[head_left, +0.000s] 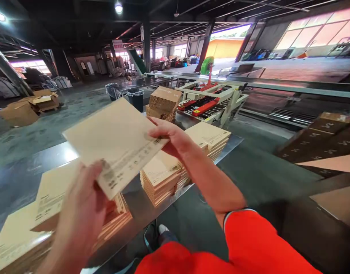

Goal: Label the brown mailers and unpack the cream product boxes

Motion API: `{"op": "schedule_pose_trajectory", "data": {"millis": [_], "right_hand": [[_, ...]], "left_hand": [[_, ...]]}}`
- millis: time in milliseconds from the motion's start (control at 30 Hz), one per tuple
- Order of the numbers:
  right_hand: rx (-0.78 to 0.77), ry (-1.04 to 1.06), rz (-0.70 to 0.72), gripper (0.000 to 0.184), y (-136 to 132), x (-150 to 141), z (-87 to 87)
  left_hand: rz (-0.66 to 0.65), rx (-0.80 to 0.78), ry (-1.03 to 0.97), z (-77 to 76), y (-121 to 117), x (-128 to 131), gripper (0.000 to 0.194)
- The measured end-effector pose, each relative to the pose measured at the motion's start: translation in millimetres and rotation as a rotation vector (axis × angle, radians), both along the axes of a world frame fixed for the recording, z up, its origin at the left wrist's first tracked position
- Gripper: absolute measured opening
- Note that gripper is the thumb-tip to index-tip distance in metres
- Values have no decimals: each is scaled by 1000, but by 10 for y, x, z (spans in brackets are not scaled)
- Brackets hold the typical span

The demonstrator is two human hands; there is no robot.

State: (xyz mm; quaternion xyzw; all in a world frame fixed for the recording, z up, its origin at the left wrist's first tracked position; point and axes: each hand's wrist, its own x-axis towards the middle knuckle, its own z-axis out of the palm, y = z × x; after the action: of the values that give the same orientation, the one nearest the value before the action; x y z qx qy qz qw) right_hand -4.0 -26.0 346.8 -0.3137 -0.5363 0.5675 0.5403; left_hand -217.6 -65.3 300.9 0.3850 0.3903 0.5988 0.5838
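I hold a flat folded cardboard blank (116, 142) up in the air with both hands, tilted, its printed edge toward me. My left hand (80, 213) grips its near lower corner, fingers closed on it. My right hand (170, 137) pinches the right edge. Below it, on a shiny metal table (63, 154), lie stacks of the same flattened cardboard: one stack (160, 177) under my right forearm, another (210, 139) further right, a taller one (163, 102) at the far side, and a spread pile (43, 213) at the left.
A red and white conveyor machine (209, 102) stands beyond the table. Dark bins (135, 99) sit behind the stacks. Open cartons (29, 106) lie on the floor far left. Brown boxes (320, 139) are stacked at the right. My shoe (163, 230) shows below the table edge.
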Motion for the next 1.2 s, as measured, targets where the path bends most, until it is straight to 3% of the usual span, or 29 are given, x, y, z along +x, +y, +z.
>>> {"op": "schedule_pose_trajectory", "data": {"millis": [67,167,267,367,533,733,900,1033,1200], "right_hand": [[-58,-174,-85,46,11,384,-169],[-52,-428,-377,47,-12,919,-490],[56,-539,-614,48,-91,1379,-747],[97,-608,-706,44,-171,1675,-952],[255,-895,-702,36,-178,1703,-1261],[487,-1250,-580,53,-26,1507,-1509],[551,-1314,-530,56,-10,1522,-1606],[748,-1460,-391,75,-36,1592,-1648],[911,-1570,-408,66,-14,1696,-1735]], "left_hand": [[-59,-119,-104,-226,42,420,31],[-48,-256,-159,-692,157,845,32],[-105,-309,-127,-1137,326,1025,28],[-91,-322,-107,-1371,474,1088,26],[-98,-400,12,-1381,550,1116,27],[-162,-460,2,-1293,529,1209,19],[-35,-479,-84,-1203,490,1376,19],[-71,-472,-100,-1190,468,1399,29],[-143,-440,-101,-1165,460,1456,43]]}}
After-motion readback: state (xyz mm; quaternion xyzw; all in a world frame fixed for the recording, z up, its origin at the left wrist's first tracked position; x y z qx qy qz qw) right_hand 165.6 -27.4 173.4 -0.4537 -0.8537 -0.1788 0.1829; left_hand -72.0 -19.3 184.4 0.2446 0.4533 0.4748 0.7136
